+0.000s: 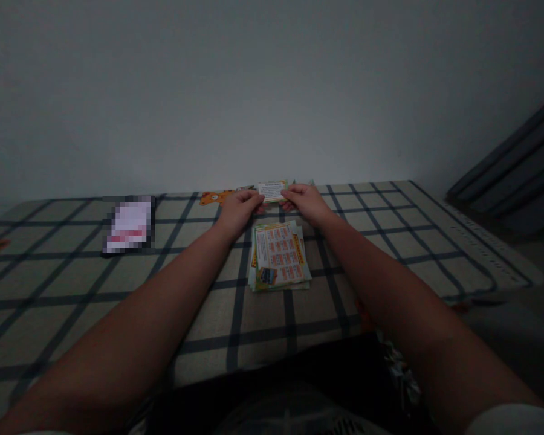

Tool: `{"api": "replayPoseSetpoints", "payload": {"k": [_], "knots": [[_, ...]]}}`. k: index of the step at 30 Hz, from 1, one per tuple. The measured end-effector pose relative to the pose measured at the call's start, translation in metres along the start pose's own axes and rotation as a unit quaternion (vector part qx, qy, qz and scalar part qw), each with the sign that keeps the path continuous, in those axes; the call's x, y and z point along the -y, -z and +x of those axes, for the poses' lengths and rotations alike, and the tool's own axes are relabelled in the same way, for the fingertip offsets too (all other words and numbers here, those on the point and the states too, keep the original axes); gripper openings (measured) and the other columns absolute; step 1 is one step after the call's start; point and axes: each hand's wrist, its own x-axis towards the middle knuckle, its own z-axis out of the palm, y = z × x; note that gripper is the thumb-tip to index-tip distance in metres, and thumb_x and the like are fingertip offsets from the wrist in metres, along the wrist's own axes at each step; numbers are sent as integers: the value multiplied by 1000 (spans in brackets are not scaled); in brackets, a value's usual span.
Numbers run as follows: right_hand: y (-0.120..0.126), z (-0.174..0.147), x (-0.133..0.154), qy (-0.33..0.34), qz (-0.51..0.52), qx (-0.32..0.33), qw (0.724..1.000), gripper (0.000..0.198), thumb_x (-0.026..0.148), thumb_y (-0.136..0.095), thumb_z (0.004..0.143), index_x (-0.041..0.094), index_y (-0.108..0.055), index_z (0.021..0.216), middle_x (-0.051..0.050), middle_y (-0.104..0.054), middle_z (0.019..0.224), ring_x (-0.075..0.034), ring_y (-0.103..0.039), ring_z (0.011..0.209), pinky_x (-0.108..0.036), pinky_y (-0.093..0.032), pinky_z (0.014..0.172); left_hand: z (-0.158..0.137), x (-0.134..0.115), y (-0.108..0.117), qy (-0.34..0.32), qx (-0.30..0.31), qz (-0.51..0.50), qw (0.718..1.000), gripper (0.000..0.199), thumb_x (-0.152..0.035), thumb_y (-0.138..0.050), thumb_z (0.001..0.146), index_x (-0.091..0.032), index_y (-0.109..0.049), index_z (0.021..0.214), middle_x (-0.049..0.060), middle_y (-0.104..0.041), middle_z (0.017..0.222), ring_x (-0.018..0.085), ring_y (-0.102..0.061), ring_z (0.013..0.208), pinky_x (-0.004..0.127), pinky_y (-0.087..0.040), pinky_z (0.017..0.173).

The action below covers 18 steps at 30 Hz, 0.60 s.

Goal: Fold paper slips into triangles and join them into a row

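Note:
Both my arms reach forward to the far side of the table. My left hand [240, 209] pinches the left edge of a small printed card [272, 191], and my right hand [306, 202] pinches its right edge. The card has dark text on white with a yellow and green border, and its face is tilted toward me. Below my hands lies a loose stack of printed cards [280, 254]. The top one shows orange blocks of text and a small blue picture; other edges stick out unevenly beneath it.
A checked cloth [199, 326] with bear prints covers the table. A phone-like thing with a blurred pinkish screen [129, 225] lies at the left. A pale wall [272, 90] rises behind the far edge. Grey folded fabric [517, 154] hangs at the right.

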Motion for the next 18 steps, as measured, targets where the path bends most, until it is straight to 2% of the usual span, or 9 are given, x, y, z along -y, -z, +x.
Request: {"api": "replayPoseSetpoints", "payload": {"k": [4, 7, 10, 15, 18], "knots": [[1, 0, -1, -5, 7, 23, 1000, 16, 19, -66, 90, 16, -65, 75, -2, -69, 70, -9, -60, 58, -24, -54, 63, 0, -1, 0, -1, 26, -33, 999, 35, -41, -78, 73, -14, -77, 95, 5, -74, 86, 9, -52, 58, 23, -44, 57], [1, 0, -2, -19, 41, 32, 998, 4, 17, -65, 90, 17, -68, 91, -2, -69, 72, -10, -62, 59, -24, -54, 62, 0, -2, 1, -14, 26, -19, 999, 32, -40, -77, 74, -14, -77, 92, 4, -72, 82, 9, -51, 58, 24, -43, 57], [0, -2, -2, -39, 80, 46, 995, 21, 14, -63, 89, 20, -66, 109, -1, -69, 74, -11, -63, 60, -24, -55, 63, 1, -1, 2, -29, 26, -4, 999, 30, -40, -77, 75, -14, -79, 91, 4, -72, 81, 10, -53, 61, 25, -44, 59], [2, -2, -3, -34, 108, 51, 992, 20, 8, -61, 84, 20, -65, 100, 1, -67, 73, -10, -63, 60, -23, -56, 63, 2, 2, 2, -24, 41, -11, 999, 36, -42, -79, 73, -17, -80, 98, 4, -73, 85, 10, -54, 61, 24, -44, 58], [4, 0, -5, -30, 101, 46, 993, 18, 10, -62, 84, 19, -66, 99, 1, -67, 72, -10, -62, 60, -22, -54, 61, 2, 3, 1, -21, 46, -25, 998, 42, -46, -80, 73, -16, -80, 104, 4, -71, 79, 10, -52, 56, 25, -44, 56]]}}
